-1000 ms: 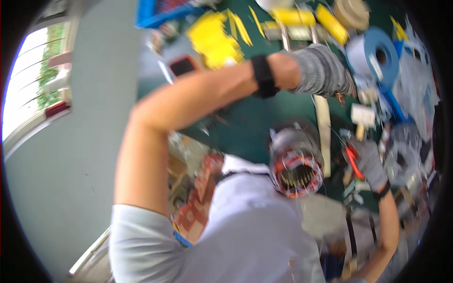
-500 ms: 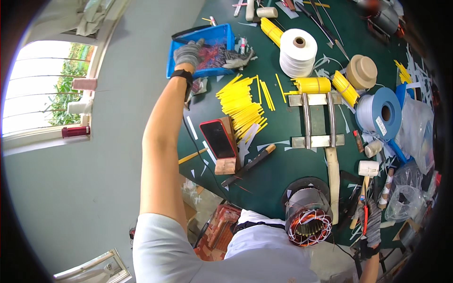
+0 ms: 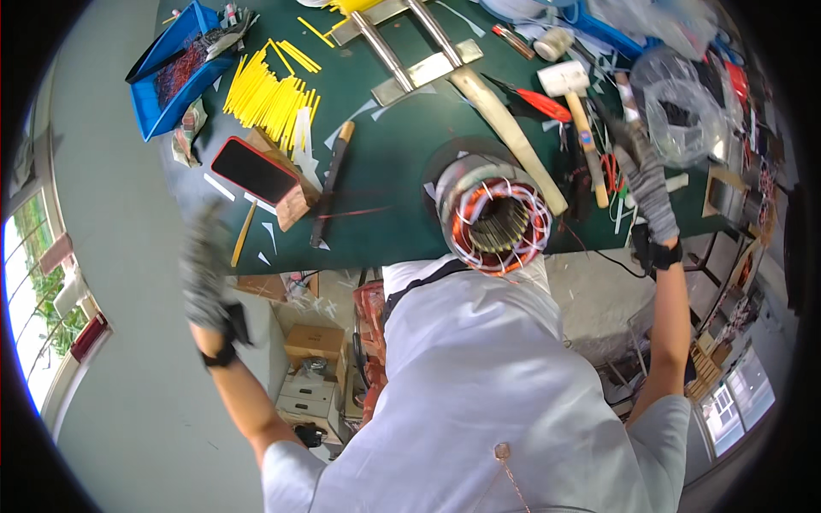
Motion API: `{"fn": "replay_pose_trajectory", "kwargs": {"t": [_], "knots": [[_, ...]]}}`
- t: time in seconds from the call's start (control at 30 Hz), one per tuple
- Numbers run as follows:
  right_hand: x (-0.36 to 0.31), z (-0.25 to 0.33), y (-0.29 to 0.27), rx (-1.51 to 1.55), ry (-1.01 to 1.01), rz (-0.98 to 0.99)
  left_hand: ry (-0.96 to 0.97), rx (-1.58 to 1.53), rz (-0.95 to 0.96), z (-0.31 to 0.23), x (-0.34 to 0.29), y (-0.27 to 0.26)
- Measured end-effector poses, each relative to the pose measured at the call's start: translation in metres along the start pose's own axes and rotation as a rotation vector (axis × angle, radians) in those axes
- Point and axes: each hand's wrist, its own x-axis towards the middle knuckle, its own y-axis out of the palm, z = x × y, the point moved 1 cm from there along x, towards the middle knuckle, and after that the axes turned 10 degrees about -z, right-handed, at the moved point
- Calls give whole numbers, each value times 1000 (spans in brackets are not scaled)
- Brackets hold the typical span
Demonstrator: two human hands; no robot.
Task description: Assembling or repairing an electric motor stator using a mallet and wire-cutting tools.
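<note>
My left hand [image 3: 205, 269], in a grey knit glove, hangs off the table's near left edge, its fingers smeared by motion. At the right, my gloved right hand [image 3: 647, 184] hovers with fingers stretched out, holding nothing I can see. It is beside a white-headed mallet [image 3: 586, 141] and red-handled hand tools [image 3: 609, 171]. A red-handled tool with a dark tip [image 3: 543, 104] lies left of the mallet head. In front of my body lies a motor stator [image 3: 496, 218], its copper windings laced with white cord, the open bore facing me.
Yellow strips [image 3: 272, 101] lie spread near a red-edged phone [image 3: 255, 169] on a wooden block. A blue tray [image 3: 154, 111] holds thin red and blue scraps. A metal frame [image 3: 402, 73], a pale wooden bar [image 3: 513, 128] and a dark wooden-handled blade [image 3: 332, 184] lie mid-table.
My left hand has come back from the blue tray to the table's near left edge. The red-handled tool has left my right hand and lies on the table. The whole view has shifted.
</note>
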Motion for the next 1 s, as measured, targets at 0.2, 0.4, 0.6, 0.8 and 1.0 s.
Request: {"fn": "replay_pose_trajectory", "kwargs": {"t": [0.2, 0.4, 0.6, 0.8, 1.0], "knots": [[-165, -59, 34, 137, 99, 476, 464, 652, 508, 116, -129, 148], [-115, 16, 61, 751, 321, 379, 885, 257, 258, 36, -58, 273], [-123, 18, 1, 1083, 455, -16, 1380, 620, -177, -19, -108, 216], [-234, -32, -49, 1083, 521, -402, 681, 137, -82, 13, -253, 200], [-247, 28, 21, 807, 473, 166, 923, 1184, 108, 108, -204, 313]]}}
